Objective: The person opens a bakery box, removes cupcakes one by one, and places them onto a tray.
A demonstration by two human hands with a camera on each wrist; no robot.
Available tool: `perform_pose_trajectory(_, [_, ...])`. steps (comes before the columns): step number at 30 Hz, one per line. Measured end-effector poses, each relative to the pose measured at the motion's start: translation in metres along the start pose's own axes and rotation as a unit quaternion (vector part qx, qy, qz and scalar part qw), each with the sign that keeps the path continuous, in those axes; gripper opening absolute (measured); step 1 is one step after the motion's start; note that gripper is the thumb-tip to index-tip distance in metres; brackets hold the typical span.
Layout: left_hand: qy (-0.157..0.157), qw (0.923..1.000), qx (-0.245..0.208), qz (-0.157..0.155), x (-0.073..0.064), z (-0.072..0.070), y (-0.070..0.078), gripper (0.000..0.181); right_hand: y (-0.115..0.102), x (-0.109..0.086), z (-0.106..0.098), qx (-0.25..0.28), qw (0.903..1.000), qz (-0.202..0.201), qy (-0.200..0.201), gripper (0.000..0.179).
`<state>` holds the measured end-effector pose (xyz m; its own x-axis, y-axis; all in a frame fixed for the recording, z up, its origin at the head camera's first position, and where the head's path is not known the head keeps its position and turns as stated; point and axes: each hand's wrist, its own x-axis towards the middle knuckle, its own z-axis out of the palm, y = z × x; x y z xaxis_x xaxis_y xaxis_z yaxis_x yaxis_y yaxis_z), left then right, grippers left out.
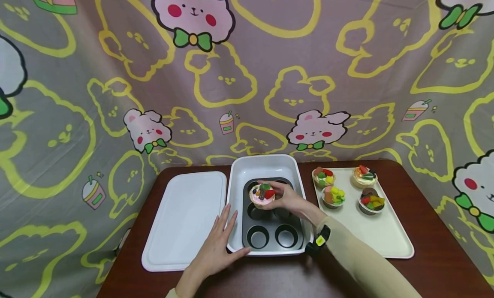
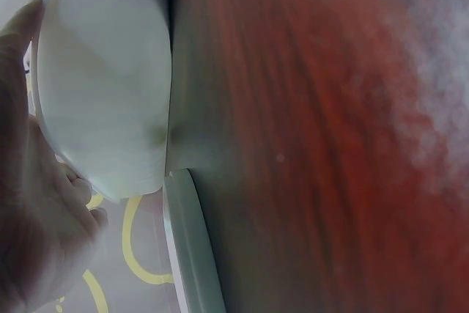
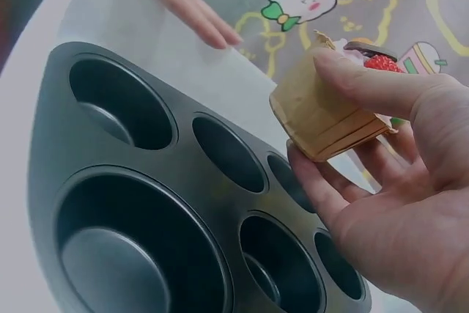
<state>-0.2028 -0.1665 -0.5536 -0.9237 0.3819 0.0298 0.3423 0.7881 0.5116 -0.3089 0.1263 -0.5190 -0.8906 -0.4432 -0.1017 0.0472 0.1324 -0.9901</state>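
Note:
My right hand [image 1: 287,198] grips a cupcake [image 1: 262,196] with pink cream, a strawberry and a green leaf on top. In the right wrist view, thumb and fingers wrap the tan paper cup of this cupcake [image 3: 308,108], tilted above the dark muffin tin [image 3: 183,155]. Its round wells that show hold nothing. The muffin tin [image 1: 273,227] lies inside a deep white tub [image 1: 266,165]. At the tub's left wall rests my left hand [image 1: 216,251], fingers straight and spread, thumb near the front rim; the left wrist view shows that hand [image 2: 44,203] beside the tub's side [image 2: 102,86].
A flat white lid [image 1: 187,221] lies left of the tub. On the right, a cream tray [image 1: 386,242] carries several decorated cupcakes [image 1: 371,201] toward its back. Everything stands on a brown wooden table [image 1: 278,276], with a patterned cloth [image 1: 247,96] hanging behind.

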Motion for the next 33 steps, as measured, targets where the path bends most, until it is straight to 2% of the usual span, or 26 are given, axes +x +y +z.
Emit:
perform_pose_trajectory(5, [-0.006,1.0000,-0.003,-0.006,0.001,-0.001,0.001,0.114,0.002,-0.005,-0.003,0.019,0.9996,0.016,0.009,0.081])
perform_pose_trajectory(12, [-0.007,0.9999,-0.008,-0.011,0.001,-0.001,0.001,0.112,0.000,-0.013,-0.008,0.019,0.9988,0.037,0.026,0.086])
perform_pose_trajectory(16, [-0.005,0.9999,-0.006,-0.006,0.000,-0.001,0.000,0.112,-0.001,-0.022,-0.012,0.012,0.9993,0.022,0.029,0.089])
perform_pose_trajectory(19, [-0.003,1.0000,-0.006,-0.003,-0.001,0.000,0.000,0.112,-0.001,-0.029,-0.014,0.028,0.9992,0.002,0.028,0.088])
perform_pose_trajectory(22, [-0.002,1.0000,-0.007,-0.003,-0.001,-0.001,0.000,0.111,0.000,-0.036,-0.016,0.059,0.9977,-0.002,0.035,0.088])
perform_pose_trajectory(26, [-0.001,1.0000,-0.008,-0.004,-0.001,0.000,0.000,0.111,0.000,-0.044,-0.020,0.075,0.9955,0.014,0.056,0.089])
perform_pose_trajectory(33, [0.002,1.0000,-0.003,-0.003,-0.001,0.001,0.000,0.110,-0.002,-0.059,-0.030,0.051,0.9940,0.044,0.087,0.087])
